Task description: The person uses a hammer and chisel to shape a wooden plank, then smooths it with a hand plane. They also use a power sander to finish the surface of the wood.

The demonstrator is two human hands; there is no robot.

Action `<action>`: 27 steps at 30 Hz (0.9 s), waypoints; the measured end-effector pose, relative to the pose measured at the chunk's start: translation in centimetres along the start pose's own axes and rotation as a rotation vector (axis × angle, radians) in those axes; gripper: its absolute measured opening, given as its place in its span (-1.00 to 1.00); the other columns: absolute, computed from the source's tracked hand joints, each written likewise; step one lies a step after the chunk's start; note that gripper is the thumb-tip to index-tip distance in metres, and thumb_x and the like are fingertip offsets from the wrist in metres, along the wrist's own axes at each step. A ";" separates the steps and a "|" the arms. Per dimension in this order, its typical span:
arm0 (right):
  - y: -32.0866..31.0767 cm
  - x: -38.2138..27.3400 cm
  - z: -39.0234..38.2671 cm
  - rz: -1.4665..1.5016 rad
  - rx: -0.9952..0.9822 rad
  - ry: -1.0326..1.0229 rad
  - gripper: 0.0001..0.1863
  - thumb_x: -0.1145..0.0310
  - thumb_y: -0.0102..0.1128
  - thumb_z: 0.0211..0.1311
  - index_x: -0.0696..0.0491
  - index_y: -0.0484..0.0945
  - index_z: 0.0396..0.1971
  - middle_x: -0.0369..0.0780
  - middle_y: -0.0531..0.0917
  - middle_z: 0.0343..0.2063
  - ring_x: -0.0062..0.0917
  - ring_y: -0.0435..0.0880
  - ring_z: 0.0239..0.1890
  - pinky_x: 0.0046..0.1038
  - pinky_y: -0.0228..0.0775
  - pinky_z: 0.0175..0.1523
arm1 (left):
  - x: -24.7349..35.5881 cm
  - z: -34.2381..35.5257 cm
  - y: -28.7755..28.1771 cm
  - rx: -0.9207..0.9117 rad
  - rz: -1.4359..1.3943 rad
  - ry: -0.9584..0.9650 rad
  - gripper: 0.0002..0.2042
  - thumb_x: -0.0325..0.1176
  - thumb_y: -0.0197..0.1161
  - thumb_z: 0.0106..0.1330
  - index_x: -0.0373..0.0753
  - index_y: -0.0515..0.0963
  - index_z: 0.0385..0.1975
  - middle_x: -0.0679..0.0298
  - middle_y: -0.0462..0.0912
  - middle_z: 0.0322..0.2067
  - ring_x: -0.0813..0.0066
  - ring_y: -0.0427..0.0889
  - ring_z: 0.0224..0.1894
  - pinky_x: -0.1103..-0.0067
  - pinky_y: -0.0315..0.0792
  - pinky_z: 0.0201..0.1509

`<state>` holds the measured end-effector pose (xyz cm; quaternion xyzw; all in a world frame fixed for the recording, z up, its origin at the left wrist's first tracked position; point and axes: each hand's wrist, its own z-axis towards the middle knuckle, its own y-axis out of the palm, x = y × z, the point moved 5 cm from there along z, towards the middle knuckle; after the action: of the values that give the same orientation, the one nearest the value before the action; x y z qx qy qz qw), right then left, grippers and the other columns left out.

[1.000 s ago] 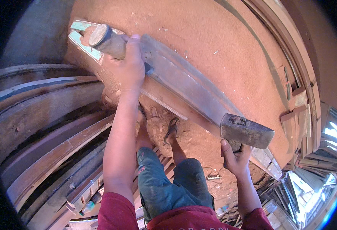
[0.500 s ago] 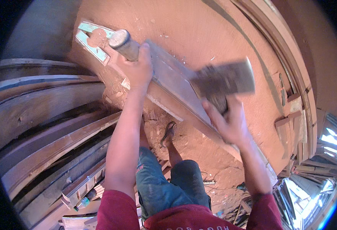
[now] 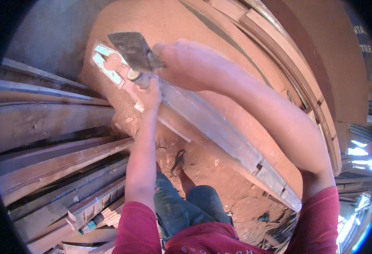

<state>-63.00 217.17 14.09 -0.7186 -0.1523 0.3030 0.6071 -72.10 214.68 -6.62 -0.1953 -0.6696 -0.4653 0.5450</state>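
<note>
My left hand (image 3: 150,91) is closed round the cylindrical handle of a chisel-like tool (image 3: 136,77), upright on the long pale-grey board (image 3: 211,123). My right hand (image 3: 175,61), slightly blurred, grips a heavy dark metal hammer or hatchet (image 3: 133,50), whose head hangs just over the top of that handle; contact cannot be told. The board runs diagonally from a pale-green, notched end piece (image 3: 114,75) at upper left to lower right, on a dust-covered work surface (image 3: 152,21).
Long planks (image 3: 50,127) are stacked along the left, with a plastic bottle (image 3: 87,226) low among them. Timber strips (image 3: 270,31) line the far edge. My sandalled foot (image 3: 178,163) stands on the chip-strewn ground. Scrap wood (image 3: 359,188) is piled at the right.
My right hand has swung the metal tool from lower right up to the upper left, over the chisel-like tool. My left hand appears lower in the view, still gripping its handle.
</note>
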 end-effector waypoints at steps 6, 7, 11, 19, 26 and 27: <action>-9.5 -6.3 2.9 -0.235 0.554 -0.317 -0.76 0.26 0.20 0.17 0.14 0.61 -0.52 0.00 0.69 -0.52 -0.13 0.70 -0.49 -0.11 0.52 -0.41 | -2.8 1.0 -2.5 -0.138 0.190 0.047 -0.87 -0.44 0.31 0.15 -0.29 0.49 -0.40 0.36 0.57 -0.45 0.59 0.54 -0.43 0.58 0.46 -0.28; -8.3 -6.0 2.6 -0.285 0.580 -0.305 -0.77 0.25 0.18 0.20 0.14 0.59 -0.44 0.00 0.68 -0.47 -0.14 0.69 -0.44 -0.15 0.52 -0.37 | -2.7 0.6 -2.3 -0.110 0.201 0.032 -0.85 -0.43 0.31 0.16 -0.31 0.49 -0.37 0.33 0.57 -0.44 0.57 0.55 -0.41 0.57 0.47 -0.25; 1.9 -2.2 1.7 0.027 -0.111 0.070 -0.77 0.25 0.08 0.29 0.11 0.51 -0.23 0.03 0.67 -0.42 -0.10 0.69 -0.34 -0.19 0.53 -0.28 | -5.5 2.1 -4.2 -0.073 0.615 0.400 -0.69 -0.39 0.32 0.18 -0.41 0.46 -0.15 0.18 0.61 -0.31 0.43 0.59 -0.22 0.46 0.47 -0.09; -9.6 -7.5 5.5 0.014 0.060 0.077 -0.50 -0.05 0.07 0.29 0.02 0.48 0.04 0.05 0.66 -0.25 -0.04 0.70 -0.25 -0.10 0.52 -0.13 | -2.5 0.8 -2.5 -0.101 0.223 -0.031 -0.59 -0.36 0.36 0.17 -0.48 0.41 -0.08 0.10 0.62 -0.19 0.33 0.59 -0.14 0.37 0.44 0.06; 2.4 -2.1 1.7 0.097 -0.153 0.036 -0.66 0.21 0.12 0.28 0.23 0.49 -0.21 0.10 0.67 -0.44 -0.02 0.70 -0.35 -0.07 0.54 -0.23 | -5.1 0.7 -3.5 -0.119 0.428 0.121 -0.55 -0.32 0.38 0.18 -0.50 0.40 -0.07 0.01 0.54 -0.08 0.30 0.53 0.00 0.38 0.40 0.13; 1.5 -2.3 2.0 0.118 -0.182 0.040 -0.67 0.21 0.13 0.27 0.23 0.49 -0.23 0.10 0.67 -0.45 0.00 0.69 -0.36 -0.06 0.53 -0.23 | -5.3 1.1 -3.8 -0.133 0.421 0.087 -0.50 -0.32 0.39 0.17 -0.50 0.36 -0.02 -0.01 0.51 -0.04 0.29 0.51 0.02 0.38 0.39 0.14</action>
<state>-66.26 217.02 13.06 -0.7843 -0.1246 0.3087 0.5235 -73.85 215.08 -13.00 -0.3460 -0.5579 -0.3923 0.6443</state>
